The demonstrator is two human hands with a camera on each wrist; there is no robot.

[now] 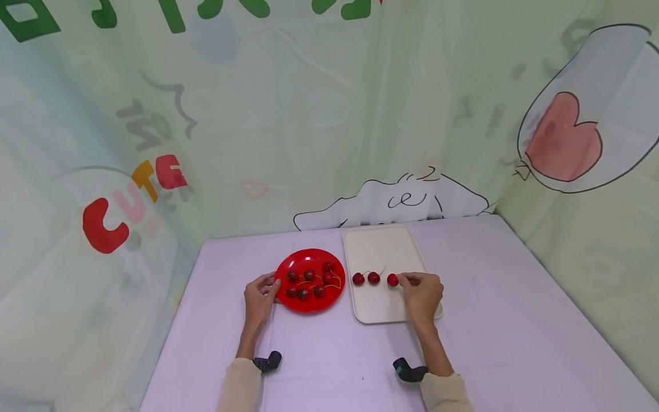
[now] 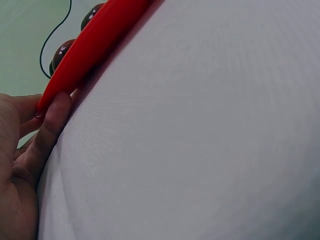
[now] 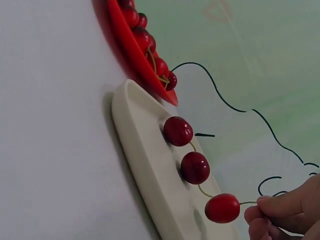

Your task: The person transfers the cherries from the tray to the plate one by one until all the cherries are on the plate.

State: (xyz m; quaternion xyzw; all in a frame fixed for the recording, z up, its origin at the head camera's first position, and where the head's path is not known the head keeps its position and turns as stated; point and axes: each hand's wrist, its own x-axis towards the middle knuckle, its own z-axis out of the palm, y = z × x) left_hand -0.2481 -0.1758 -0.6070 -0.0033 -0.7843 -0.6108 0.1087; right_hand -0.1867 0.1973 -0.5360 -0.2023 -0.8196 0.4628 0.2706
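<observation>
My left hand [image 1: 259,298] pinches the left rim of a red plate [image 1: 333,298], thumb on one side and fingers on the other in the left wrist view. Several dark red cherries with stems [image 1: 309,275] lie on that plate. Over the cream tray [image 1: 381,246], my right hand [image 1: 423,294] pinches a bright red cherry [image 3: 222,208] by its stem between thumb and finger. Two darker cherries sit in the tray to its left, the nearer one [image 1: 373,278] beside the farther one [image 1: 358,278]. Whether the pinched cherry touches the tray I cannot tell.
A pale lilac cloth [image 1: 319,360] covers the table, which meets a printed curtain [image 1: 319,126] at the back and sides. The plate stands just left of the tray, with a narrow gap between them. Dark wrist devices [image 1: 410,371] sit at both cuffs.
</observation>
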